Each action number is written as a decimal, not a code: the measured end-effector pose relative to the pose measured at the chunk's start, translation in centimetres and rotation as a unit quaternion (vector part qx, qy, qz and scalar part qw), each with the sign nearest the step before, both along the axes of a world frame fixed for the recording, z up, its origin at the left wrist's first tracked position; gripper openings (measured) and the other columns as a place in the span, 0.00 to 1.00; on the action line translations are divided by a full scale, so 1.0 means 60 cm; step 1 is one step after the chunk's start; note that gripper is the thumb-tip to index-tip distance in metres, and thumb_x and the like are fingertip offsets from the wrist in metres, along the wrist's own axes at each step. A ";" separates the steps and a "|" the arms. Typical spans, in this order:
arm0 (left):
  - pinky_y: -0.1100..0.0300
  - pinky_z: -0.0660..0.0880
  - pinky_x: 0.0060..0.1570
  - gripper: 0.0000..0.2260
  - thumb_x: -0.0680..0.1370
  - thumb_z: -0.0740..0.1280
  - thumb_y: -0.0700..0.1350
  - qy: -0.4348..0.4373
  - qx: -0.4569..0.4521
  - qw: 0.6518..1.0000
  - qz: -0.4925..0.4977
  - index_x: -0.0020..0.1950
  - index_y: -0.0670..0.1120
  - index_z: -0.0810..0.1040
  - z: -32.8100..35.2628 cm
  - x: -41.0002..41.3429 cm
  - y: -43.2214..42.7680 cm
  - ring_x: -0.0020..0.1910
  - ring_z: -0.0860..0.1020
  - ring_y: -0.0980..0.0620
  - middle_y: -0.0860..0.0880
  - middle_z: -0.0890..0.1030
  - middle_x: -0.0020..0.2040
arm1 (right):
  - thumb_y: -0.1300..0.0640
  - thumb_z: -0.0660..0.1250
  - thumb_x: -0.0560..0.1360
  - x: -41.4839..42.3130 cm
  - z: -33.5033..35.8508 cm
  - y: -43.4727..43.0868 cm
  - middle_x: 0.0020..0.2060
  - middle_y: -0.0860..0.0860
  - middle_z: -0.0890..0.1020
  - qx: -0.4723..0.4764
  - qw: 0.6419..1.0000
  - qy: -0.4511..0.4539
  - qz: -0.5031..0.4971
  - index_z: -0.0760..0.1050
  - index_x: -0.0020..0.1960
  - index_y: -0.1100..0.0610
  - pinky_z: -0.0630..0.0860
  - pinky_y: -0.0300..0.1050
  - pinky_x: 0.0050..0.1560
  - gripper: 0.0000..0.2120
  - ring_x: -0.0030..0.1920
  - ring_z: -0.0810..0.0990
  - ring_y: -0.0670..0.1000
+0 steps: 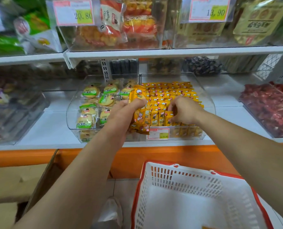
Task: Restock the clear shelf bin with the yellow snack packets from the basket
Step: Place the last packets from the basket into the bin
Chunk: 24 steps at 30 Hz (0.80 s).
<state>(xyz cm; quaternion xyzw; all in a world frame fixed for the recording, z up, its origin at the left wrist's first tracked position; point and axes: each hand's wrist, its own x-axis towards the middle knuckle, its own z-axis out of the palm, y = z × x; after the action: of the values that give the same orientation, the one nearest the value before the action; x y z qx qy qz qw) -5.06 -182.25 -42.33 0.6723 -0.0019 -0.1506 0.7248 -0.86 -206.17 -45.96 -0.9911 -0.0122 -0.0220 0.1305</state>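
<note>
Nearest me, the white basket (pixel 147 192) with its red rim is sitting low in front of the shelving. Its floor is showing almost bare, apart from a yellow sliver at the very edge that I cannot make out. A pale shoe (pixel 111 212) is standing beside it, and a cardboard box (pixel 13 179) is leaning open to the left. Beyond the orange kickboard (pixel 170 156), the left hand (pixel 121 116) is gripping a bundle (pixel 140 113) of yellow packets, fingers wrapped round it and thumb pressing on top, just over the clear bin's left side. The right hand (pixel 185 109) is reaching into the clear bin (pixel 210 106), fingers curled down and pinching a front-row packet (pixel 169 118) that is standing upright. The yellow snack packets (pixel 169 93) are lying in tidy rows, filling most of the bin. To my eye the job is nearing its end, and the care now is in feeding packets singly from the bundle, keeping them upright and facing forward, and closing gaps without toppling the front row. The wrappers look slick, so a loose grip could be letting the bundle fan out. The bin is resting on a white shelf (pixel 55 126), with a bin of green-labelled cakes (pixel 91 109) touching its left side and red snacks (pixel 269 109) off to the right. Above, more clear bins are carrying price cards (pixel 74 12).
</note>
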 end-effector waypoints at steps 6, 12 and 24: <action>0.42 0.82 0.55 0.21 0.75 0.74 0.53 0.010 0.001 1.000 -0.005 0.64 0.47 0.77 0.000 -0.008 -0.008 0.51 0.86 0.43 0.44 0.87 0.52 | 0.47 0.81 0.65 -0.018 0.008 0.000 0.50 0.47 0.74 -0.019 1.000 -0.019 0.001 0.79 0.51 0.47 0.75 0.46 0.50 0.18 0.52 0.74 0.51; 0.43 0.81 0.57 0.23 0.75 0.74 0.53 0.055 -0.023 0.997 -0.044 0.67 0.47 0.76 -0.006 -0.025 -0.040 0.55 0.85 0.41 0.42 0.86 0.57 | 0.52 0.75 0.73 -0.128 0.031 0.000 0.40 0.46 0.82 0.304 0.949 -0.077 -0.011 0.79 0.50 0.48 0.72 0.33 0.40 0.07 0.37 0.76 0.38; 0.55 0.83 0.38 0.16 0.68 0.75 0.52 0.093 -0.094 0.980 -0.152 0.53 0.47 0.87 -0.016 -0.077 -0.133 0.47 0.87 0.44 0.42 0.87 0.53 | 0.56 0.75 0.73 -0.232 0.032 -0.030 0.38 0.44 0.82 0.587 0.806 0.070 -0.034 0.73 0.65 0.48 0.76 0.50 0.42 0.23 0.45 0.84 0.52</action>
<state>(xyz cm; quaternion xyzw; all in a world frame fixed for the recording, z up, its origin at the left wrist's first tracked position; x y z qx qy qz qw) -9.69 -190.21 -43.28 0.5765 -0.0505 -0.3198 0.7502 -14.76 -207.95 -44.02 -0.7239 0.0463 0.0397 0.6872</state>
